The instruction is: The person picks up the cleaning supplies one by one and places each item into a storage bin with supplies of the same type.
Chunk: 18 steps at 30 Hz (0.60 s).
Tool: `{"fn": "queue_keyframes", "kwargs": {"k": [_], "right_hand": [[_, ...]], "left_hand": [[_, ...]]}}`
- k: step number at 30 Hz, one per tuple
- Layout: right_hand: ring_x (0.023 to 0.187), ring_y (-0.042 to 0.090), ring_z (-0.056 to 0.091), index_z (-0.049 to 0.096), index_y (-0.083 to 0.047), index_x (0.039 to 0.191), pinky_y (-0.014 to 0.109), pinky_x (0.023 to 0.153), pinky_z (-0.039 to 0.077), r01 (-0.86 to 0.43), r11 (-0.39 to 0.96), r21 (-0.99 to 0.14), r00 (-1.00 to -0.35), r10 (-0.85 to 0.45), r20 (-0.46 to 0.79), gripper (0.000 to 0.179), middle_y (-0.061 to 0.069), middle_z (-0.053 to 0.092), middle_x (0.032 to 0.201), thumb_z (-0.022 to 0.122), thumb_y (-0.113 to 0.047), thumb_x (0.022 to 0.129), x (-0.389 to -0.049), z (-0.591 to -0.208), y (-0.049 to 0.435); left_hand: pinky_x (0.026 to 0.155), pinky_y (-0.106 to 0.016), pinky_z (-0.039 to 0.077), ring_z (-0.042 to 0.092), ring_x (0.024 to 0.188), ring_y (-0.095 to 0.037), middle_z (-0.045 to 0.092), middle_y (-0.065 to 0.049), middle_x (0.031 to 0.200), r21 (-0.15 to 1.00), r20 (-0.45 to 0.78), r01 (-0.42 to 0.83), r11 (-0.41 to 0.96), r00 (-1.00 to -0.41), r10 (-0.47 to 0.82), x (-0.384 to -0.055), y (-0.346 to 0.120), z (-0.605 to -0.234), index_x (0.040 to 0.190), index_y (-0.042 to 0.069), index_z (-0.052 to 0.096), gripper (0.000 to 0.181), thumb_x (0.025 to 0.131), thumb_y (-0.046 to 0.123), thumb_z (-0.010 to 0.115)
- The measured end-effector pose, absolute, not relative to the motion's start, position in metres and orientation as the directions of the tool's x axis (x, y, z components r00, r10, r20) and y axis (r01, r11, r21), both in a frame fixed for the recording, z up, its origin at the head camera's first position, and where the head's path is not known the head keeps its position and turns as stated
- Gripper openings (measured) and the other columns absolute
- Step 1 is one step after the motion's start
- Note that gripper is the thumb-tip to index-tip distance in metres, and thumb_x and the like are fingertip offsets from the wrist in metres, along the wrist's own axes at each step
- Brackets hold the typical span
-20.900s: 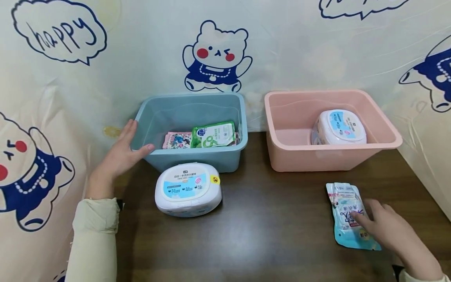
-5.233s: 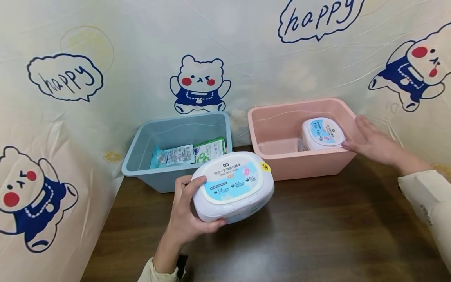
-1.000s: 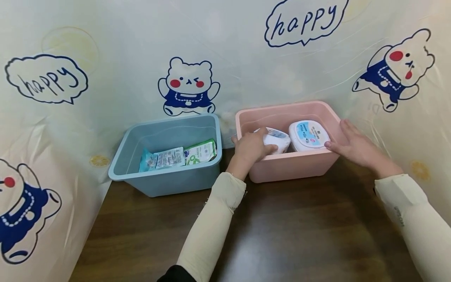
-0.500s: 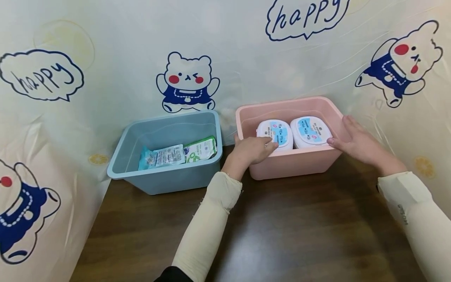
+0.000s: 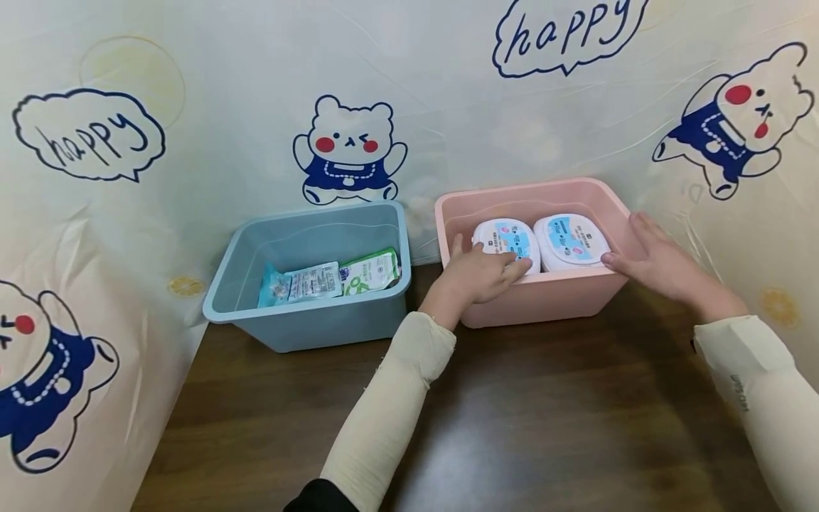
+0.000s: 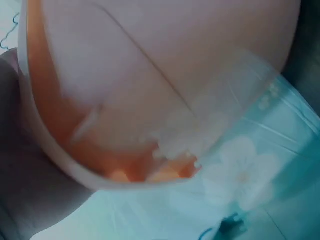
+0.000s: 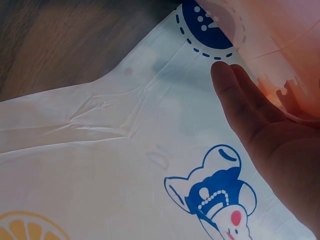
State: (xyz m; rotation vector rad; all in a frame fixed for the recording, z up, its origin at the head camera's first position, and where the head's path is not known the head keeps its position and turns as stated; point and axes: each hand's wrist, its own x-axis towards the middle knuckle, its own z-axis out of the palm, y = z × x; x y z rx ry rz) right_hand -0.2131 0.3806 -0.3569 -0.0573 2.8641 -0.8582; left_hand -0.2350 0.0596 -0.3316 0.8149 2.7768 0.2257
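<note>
In the head view two white lidded plastic tubs with blue labels stand side by side in the pink bin (image 5: 544, 302). Over the bin's front-left rim reaches my left hand (image 5: 475, 279), fingers loosely spread at the front of the left tub (image 5: 508, 236); whether they touch it is hard to tell. The right tub (image 5: 571, 240) stands beside it. My right hand (image 5: 662, 263) rests against the bin's right end, thumb at the front corner; the right wrist view shows its straight fingers (image 7: 235, 97) along the pink wall. A blurred pink bin wall (image 6: 165, 65) fills much of the left wrist view.
A blue bin (image 5: 313, 326) stands to the left, holding a light-blue pouch (image 5: 313, 282) and a green-and-white packet (image 5: 370, 273). Both bins sit on a dark wooden table (image 5: 525, 412). A printed sheet (image 5: 441, 92) hangs behind and beside them.
The second tub went from the table, through my left hand, into the pink bin, and now stands level after being tilted. My left hand has loosened. Earlier, the light-blue pouch moved into the blue bin.
</note>
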Motion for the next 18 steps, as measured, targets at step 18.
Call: {"fn": "queue_keyframes", "kwargs": {"k": [18], "right_hand": [[0.147,0.045,-0.019,-0.02,-0.016,0.158,0.075,0.109,-0.001,0.011,0.816,-0.578,-0.988,-0.081,-0.133,0.112,0.012,-0.026,0.163,0.056,-0.066,0.093,-0.208,-0.357,0.38]], "left_hand": [[0.111,-0.046,0.033,0.059,0.115,-0.021,0.064,0.003,0.134,0.136,-0.082,0.586,0.799,-0.797,0.598,-0.23,0.058,-0.342,0.143,0.023,0.059,0.071,0.1,0.071,0.028]]}}
